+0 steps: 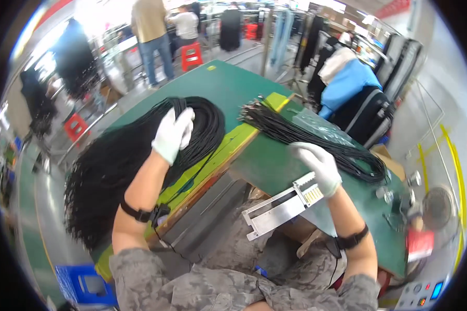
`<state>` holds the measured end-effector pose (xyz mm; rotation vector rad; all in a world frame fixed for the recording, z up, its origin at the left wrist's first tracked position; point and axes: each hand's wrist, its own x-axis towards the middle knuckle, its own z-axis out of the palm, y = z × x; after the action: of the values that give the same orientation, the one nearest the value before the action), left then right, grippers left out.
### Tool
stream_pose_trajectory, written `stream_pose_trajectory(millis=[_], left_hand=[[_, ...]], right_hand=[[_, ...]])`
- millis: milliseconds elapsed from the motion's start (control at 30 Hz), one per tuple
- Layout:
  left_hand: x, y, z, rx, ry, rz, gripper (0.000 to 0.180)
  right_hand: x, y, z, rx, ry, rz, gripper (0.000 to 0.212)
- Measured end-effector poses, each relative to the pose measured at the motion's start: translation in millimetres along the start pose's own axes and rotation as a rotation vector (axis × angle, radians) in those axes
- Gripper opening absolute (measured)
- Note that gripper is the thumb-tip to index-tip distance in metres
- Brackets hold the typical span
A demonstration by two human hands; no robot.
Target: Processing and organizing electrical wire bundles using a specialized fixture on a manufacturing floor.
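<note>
My left hand (175, 133), in a white glove, is closed on some black cables at the looped end of a large pile of black cables (119, 155). The pile spreads over the green table to the left, its ends hanging past the edge. My right hand (319, 166), gloved too, is beside the upper end of a silver metal fixture (277, 211) with a row of yellowish slots. Its fingers stretch out to the left, and I see nothing in them. Beyond it lies a second, thinner bundle of black cables (316, 140) with metallic tips at its far end.
A yellow-green strip (228, 145) runs along the edge of the green table (233, 78). A clear plastic bag (321, 127) lies beside the thinner bundle. At the right stand a round fan (438, 207) and a red-and-white box (419, 243). A blue bin (83, 285) stands at lower left. People work farther back.
</note>
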<state>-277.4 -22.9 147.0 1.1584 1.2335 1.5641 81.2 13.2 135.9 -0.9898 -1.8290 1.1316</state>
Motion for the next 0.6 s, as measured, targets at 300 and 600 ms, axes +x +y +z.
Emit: stream_pose_trajectory(millis=[300,600], left_hand=[[-20,-22,33,0.573,-0.265,0.041,0.015],[-39,12,-47,1.344,0.298,0.827,0.021]], right_hand=[[116,-20,174,0.463,-0.286,0.292,0.052],[121,-106,179,1.017,-0.304,-0.015,0.023]])
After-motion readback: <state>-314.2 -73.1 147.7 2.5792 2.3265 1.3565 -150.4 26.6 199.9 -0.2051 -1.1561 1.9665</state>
